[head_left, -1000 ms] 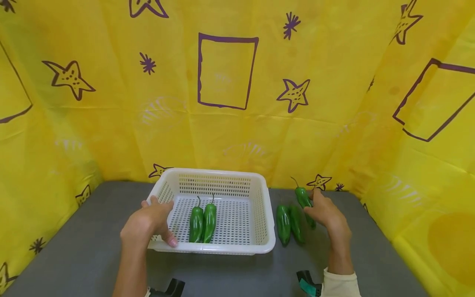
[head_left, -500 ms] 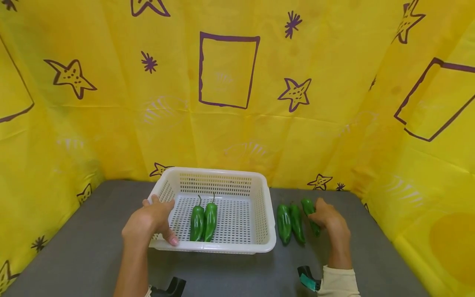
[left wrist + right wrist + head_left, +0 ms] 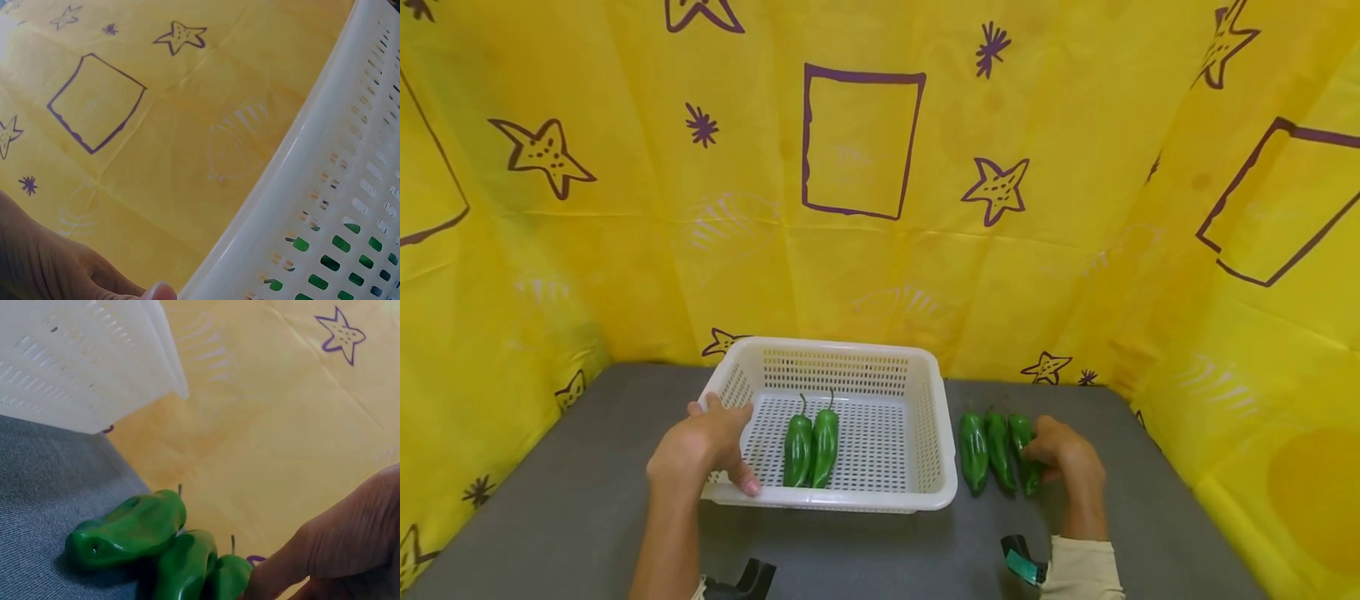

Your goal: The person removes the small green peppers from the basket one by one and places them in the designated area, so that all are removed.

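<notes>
My left hand (image 3: 700, 446) holds the left front corner of a white perforated plastic basket (image 3: 880, 500), its thumb on the front rim. Two green chili peppers (image 3: 811, 450) lie side by side on the basket floor, stems pointing away. To the basket's right, three more green peppers rest on the dark table in a row. My right hand (image 3: 1067, 458) holds the rightmost pepper (image 3: 1021, 437), the thumb against its side. In the right wrist view the thumb (image 3: 294, 565) meets this pepper (image 3: 228, 578), beside the middle (image 3: 187, 562) and left (image 3: 128, 528) ones.
A yellow cloth (image 3: 865, 275) with purple stars and outlined frames hangs behind and around the dark grey table (image 3: 865, 558). The basket's right wall (image 3: 94, 362) stands close to the leftmost loose pepper. Black wrist mounts (image 3: 748, 579) sit near both wrists.
My right hand has drawn the rightmost pepper toward me and straightened it, bringing it alongside the other two. The left hand and basket have stayed in place.
</notes>
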Action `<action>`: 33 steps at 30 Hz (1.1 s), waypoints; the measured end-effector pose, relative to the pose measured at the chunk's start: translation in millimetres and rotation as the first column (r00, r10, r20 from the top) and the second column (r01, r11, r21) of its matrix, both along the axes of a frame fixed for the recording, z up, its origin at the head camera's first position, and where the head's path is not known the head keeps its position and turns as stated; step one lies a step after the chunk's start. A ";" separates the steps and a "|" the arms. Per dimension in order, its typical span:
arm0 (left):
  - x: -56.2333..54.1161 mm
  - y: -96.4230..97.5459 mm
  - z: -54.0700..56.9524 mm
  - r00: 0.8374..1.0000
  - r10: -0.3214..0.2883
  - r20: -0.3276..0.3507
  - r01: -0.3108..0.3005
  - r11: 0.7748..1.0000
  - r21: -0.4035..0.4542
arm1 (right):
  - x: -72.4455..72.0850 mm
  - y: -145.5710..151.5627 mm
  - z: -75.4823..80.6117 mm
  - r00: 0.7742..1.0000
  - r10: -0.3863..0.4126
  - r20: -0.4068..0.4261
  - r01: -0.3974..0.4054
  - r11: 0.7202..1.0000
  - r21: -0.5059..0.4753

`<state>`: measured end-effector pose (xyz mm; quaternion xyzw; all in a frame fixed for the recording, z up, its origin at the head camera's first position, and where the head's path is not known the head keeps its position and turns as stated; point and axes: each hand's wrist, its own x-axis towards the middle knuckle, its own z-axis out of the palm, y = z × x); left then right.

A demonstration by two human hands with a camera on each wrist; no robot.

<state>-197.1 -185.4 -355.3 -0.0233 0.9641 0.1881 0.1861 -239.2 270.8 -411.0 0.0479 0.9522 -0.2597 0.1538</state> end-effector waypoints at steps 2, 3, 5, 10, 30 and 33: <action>0.7 -1.0 -0.2 1.000 -0.003 0.000 0.003 1.000 -0.004 | -1.1 -0.9 -2.0 1.000 0.006 0.000 -0.006 1.000 -0.012; 1.2 -1.5 -0.5 1.000 -0.001 0.002 0.001 1.000 -0.005 | -1.7 -1.4 -2.7 1.000 0.010 -0.001 -0.010 1.000 -0.017; 0.4 -0.9 0.5 1.000 -0.005 0.001 0.005 1.000 -0.005 | -1.4 -0.1 -2.4 1.000 0.015 -0.002 -0.015 0.999 -0.032; -0.1 -1.3 -0.7 1.000 0.002 0.004 -0.002 1.000 -0.004 | -3.6 0.3 -4.2 1.000 0.019 -0.004 -0.020 0.999 -0.046; -1.3 -0.9 -0.5 1.000 -0.003 0.006 0.003 1.000 -0.022 | -3.6 3.3 -8.0 0.999 -0.020 0.036 0.024 0.994 -0.111; -1.5 -1.0 0.2 1.000 -0.008 0.004 0.008 1.000 -0.023 | -3.5 3.9 -8.6 0.999 -0.023 0.039 0.027 0.994 -0.105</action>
